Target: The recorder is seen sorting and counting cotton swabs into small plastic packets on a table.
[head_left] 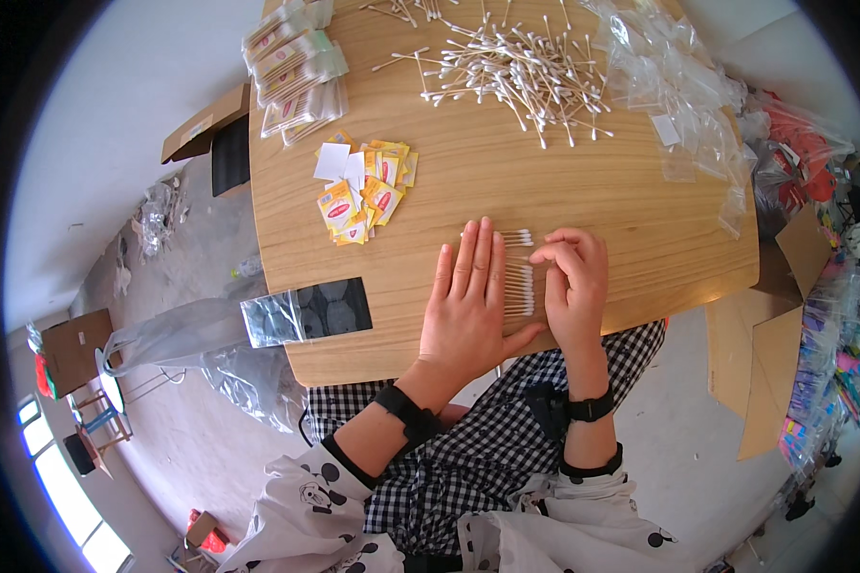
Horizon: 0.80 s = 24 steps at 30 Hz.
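Note:
A row of cotton swabs (519,286) lies side by side on the wooden table near its front edge, white tips at the right ends. My left hand (468,296) rests flat over the left part of the row, fingers stretched out and thumb pointing right. What lies under the palm is hidden. Just right of the row, my right hand (575,286) is curled, its fingertips close to the swab tips. Whether anything is between those fingers I cannot make out.
A loose heap of cotton swabs (535,81) spreads at the far side. Yellow-and-white cards (377,191) lie left of centre, filled clear packets (296,72) at the far left. Empty clear bags (664,76) cover the far right. A black-and-clear plastic sheet (306,312) overhangs the left edge.

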Motion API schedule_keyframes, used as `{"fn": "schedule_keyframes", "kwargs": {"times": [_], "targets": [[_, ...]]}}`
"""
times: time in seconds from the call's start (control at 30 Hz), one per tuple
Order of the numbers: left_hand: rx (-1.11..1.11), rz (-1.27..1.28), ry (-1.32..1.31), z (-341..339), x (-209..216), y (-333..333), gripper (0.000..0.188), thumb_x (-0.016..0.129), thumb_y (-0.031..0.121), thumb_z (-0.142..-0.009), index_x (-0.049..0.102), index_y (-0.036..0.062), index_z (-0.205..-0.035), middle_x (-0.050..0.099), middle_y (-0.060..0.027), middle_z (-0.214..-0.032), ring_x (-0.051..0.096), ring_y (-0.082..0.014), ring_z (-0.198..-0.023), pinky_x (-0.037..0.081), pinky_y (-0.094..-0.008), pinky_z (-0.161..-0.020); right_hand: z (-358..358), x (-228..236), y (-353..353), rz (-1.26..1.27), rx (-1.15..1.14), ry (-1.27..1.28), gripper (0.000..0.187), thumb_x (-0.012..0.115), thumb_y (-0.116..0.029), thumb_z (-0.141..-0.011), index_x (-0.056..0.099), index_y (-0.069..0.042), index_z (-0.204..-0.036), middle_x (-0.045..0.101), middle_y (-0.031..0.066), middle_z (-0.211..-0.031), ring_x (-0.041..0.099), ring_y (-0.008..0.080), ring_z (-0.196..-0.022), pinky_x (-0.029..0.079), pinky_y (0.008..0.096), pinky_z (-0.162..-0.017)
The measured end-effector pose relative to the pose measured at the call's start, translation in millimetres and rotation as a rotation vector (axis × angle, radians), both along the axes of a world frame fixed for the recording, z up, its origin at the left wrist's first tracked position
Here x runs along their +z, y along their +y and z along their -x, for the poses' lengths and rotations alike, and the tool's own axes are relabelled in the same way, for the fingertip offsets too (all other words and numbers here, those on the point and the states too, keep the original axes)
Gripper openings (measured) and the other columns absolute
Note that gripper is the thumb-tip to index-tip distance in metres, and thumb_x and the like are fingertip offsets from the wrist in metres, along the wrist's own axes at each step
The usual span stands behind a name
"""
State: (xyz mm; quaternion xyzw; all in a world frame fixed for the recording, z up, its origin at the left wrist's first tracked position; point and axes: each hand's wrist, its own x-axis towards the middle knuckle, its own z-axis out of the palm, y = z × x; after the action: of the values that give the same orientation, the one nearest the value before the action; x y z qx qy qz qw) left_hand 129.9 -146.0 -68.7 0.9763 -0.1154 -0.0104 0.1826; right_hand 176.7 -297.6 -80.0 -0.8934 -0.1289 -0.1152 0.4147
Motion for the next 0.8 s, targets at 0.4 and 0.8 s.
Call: {"fn": "schedule_keyframes", "kwargs": {"times": [0.4, 0.8], "targets": [[0.003, 0.008, -0.005, 0.3, -0.2, 0.1, 0.109, 0.059, 0.07, -0.082, 0.028, -0.0114, -0.148, 0.023, -0.026, -0.159, 0.018, -0.0353, -0.151, 0.014, -0.0497, -0.121, -2.1, 2.8, 1.2, -0.022, -0.008, -0.018, 0.031, 0.055, 0.01, -0.076, 0.068, -0.009, -0.097, 0.061, 0.0096, -0.099, 0.056, 0.0288, -0.093, 0.046, 0.0396, -0.083], [0.009, 0.028, -0.015, 0.6, 0.5, 0.3, 0.104, 0.059, 0.068, -0.083, 0.031, -0.0074, -0.149, 0.024, -0.0257, -0.159, 0.019, -0.0357, -0.15, 0.015, -0.0498, -0.121, -1.2, 3.2, 1.2, 0.008, 0.008, -0.015, 0.029, 0.057, 0.01, -0.075, 0.068, -0.009, -0.094, 0.061, 0.0086, -0.099, 0.056, 0.0282, -0.092, 0.046, 0.0393, -0.082]]}}
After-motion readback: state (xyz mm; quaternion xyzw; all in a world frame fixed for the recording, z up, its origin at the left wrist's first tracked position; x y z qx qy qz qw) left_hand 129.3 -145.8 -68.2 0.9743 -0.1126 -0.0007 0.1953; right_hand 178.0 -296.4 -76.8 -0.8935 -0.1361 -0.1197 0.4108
